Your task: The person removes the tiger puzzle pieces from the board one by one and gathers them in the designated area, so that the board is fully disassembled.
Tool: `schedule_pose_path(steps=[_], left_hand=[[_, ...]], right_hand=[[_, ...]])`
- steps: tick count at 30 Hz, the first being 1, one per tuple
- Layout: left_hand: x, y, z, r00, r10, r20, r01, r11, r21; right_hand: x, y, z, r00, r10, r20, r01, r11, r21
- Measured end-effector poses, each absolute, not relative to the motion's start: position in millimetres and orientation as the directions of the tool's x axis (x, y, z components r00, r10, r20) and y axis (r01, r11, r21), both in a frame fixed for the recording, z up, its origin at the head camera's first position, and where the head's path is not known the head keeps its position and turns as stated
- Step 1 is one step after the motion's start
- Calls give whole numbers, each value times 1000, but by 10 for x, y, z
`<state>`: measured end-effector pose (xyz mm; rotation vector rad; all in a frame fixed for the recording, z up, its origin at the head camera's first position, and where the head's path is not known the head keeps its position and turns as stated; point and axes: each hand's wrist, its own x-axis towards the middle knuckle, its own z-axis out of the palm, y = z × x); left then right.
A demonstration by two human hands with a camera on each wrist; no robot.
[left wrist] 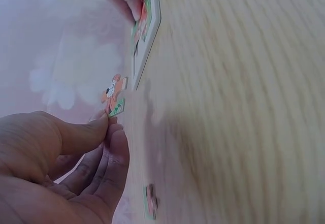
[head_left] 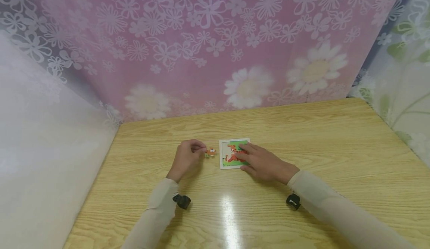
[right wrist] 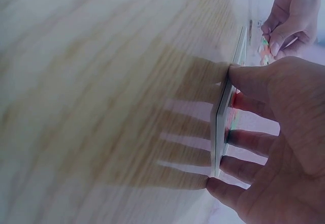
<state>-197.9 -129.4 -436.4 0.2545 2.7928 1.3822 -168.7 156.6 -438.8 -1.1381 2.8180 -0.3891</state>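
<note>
Now the left hand (head_left: pixel 186 156) pinches an orange animal piece (head_left: pixel 211 152) at nine o'clock of the puzzle board (head_left: pixel 225 149); right hand (head_left: pixel 264 162), fingers spread, rests across three. Mostly filled, apparently: ten o'clock's bare, another loose piece (left wrist: pixel 151 202) remains.

- I see a square, white-framed puzzle board (head_left: pixel 226 150) with a red-orange striped animal on green, lying flat, partly filled, its upper-left area pale and bare, under the right hand (head_left: pixel 263 162).
- I see a small orange jigsaw piece (head_left: pixel 211 152) with white and green patches, pinched by the left hand (head_left: pixel 187 157), just beside the board.
</note>
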Motion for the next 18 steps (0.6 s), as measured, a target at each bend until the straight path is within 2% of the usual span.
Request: schedule_pose_path(steps=[18], left_hand=[[-1905,-1596,-4267,-996,91,6,59,593,803]], right_hand=[[-1680,1570,-4386,-713,-700,36,-683,681,-264]])
